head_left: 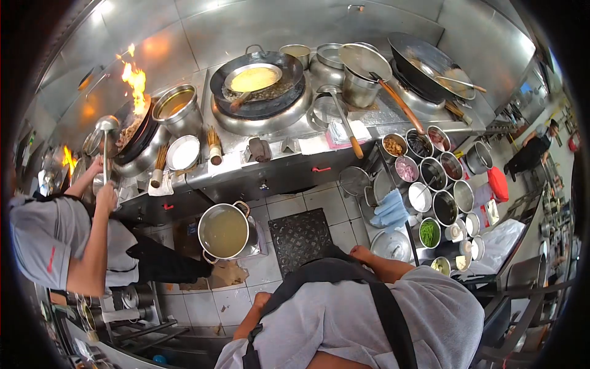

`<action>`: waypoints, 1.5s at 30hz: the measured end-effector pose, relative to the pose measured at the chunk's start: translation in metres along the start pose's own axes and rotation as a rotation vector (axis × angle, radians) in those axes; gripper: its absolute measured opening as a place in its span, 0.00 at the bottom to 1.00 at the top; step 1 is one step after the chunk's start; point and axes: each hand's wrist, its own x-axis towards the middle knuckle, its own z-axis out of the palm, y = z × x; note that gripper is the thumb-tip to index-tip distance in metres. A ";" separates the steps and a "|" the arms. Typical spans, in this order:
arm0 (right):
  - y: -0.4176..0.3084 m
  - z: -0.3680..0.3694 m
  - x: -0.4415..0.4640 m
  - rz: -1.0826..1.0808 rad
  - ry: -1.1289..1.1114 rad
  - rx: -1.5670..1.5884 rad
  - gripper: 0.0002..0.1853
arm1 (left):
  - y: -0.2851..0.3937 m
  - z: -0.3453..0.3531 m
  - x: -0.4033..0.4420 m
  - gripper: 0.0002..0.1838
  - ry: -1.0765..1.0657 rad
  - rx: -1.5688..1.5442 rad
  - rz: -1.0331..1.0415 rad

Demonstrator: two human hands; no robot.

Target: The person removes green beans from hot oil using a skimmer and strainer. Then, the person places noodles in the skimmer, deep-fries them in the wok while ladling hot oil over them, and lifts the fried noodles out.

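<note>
My left hand (262, 299) is low beside the dark apron (326, 268), above the tiled floor. On the other side of the apron is my right hand (361, 253), nearest the steel rack with its lid (391, 246) and blue cloth (389, 210). Both hands are small in view and their fingers are mostly hidden, so I cannot tell whether they are open or closed. No held object shows at either one. Ahead on the range, a wok (222, 77) holds a strainer with yellow food (254, 79) in it.
At left, a co-worker (80, 240) holds a ladle (107, 126) by a flaming wok (138, 126). A large pot of liquid (224, 231) stands low near a black floor mat (301, 240). Ingredient containers (434, 173) crowd the right side. Another person (536, 147) is farther off.
</note>
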 end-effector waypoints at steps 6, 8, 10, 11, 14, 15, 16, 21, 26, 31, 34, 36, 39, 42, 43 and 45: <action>0.002 0.006 0.000 -0.046 0.048 -0.068 0.18 | 0.000 -0.022 0.007 0.17 0.095 -0.080 0.106; 0.005 0.008 0.000 -0.084 0.090 -0.108 0.18 | -0.002 -0.022 0.008 0.17 0.192 -0.193 0.242; 0.003 0.007 -0.003 -0.090 0.116 -0.122 0.18 | 0.000 -0.022 0.005 0.19 0.057 -0.255 0.191; 0.001 0.004 -0.003 -0.094 0.110 -0.110 0.19 | 0.004 -0.023 0.004 0.21 -0.009 -0.284 0.164; 0.002 0.001 0.002 -0.111 0.104 -0.090 0.18 | 0.008 -0.025 0.001 0.25 -0.169 -0.357 0.084; 0.007 0.003 0.014 -0.123 0.108 -0.098 0.18 | 0.011 -0.028 0.001 0.26 -0.230 -0.400 0.047; 0.011 0.003 0.022 -0.136 0.111 -0.106 0.18 | 0.010 -0.027 0.003 0.27 -0.297 -0.455 -0.006; 0.023 -0.002 0.034 -0.146 0.121 -0.084 0.16 | 0.056 -0.196 -0.011 0.34 -0.385 -1.126 -0.109; 0.014 -0.024 0.040 -0.221 -0.043 -0.164 0.16 | 0.063 -0.411 -0.004 0.31 0.272 -1.446 0.315; 0.032 -0.035 0.094 -0.481 -0.076 -0.252 0.13 | 0.045 -0.575 0.037 0.28 0.713 -1.187 0.180; 0.038 -0.046 0.132 -0.848 0.060 -0.664 0.12 | 0.020 -0.636 0.084 0.31 0.867 -0.748 -0.016; 0.003 -0.077 0.104 -0.347 -0.019 -0.049 0.10 | 0.008 -0.649 0.116 0.35 0.869 -0.625 -0.189; -0.007 -0.099 0.107 0.021 -0.081 0.489 0.06 | -0.004 -0.655 0.146 0.42 0.689 -0.766 -0.434; 0.024 -0.102 0.135 0.096 -0.160 0.720 0.06 | -0.015 -0.647 0.173 0.40 0.550 -1.079 -0.391; 0.037 -0.103 0.143 0.108 -0.197 0.769 0.07 | -0.008 -0.647 0.172 0.36 0.501 -1.148 -0.344; 0.057 -0.097 0.152 -0.072 -0.138 0.610 0.07 | -0.013 -0.646 0.179 0.34 0.441 -1.212 -0.325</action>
